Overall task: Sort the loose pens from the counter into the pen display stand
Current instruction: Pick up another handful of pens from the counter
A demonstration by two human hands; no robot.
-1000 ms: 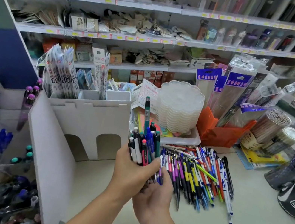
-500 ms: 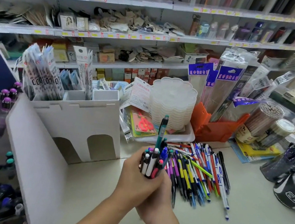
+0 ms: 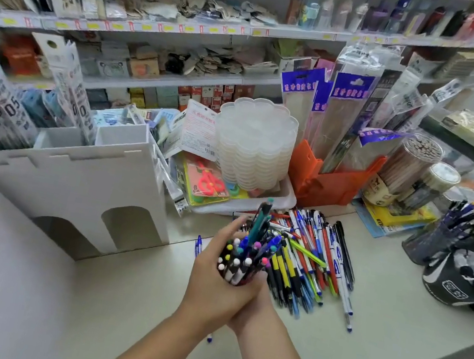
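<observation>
Bundle of pens [image 3: 242,256] upright, gripped by left hand [image 3: 217,274], cupped beneath by right hand [image 3: 255,301], just left of the loose pen pile [image 3: 315,256] on the desk [image 3: 393,327]. Best squared level before carrying; teal pen [image 3: 260,220] protruding. Display stand not surely identified.

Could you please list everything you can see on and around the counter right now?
pen bundle: many, mixed colours, upright in both hands
loose pens: a heap, mixed colours, counter right of hands
white stand: one, counter left
palette stack: one stack, translucent white, behind pens
orange holder: one, right of stack
scissors pack: one, red scissors, in tray
shelves: several, stocked, behind counter
left hand: grips bundle
right hand: grips bundle below
</observation>
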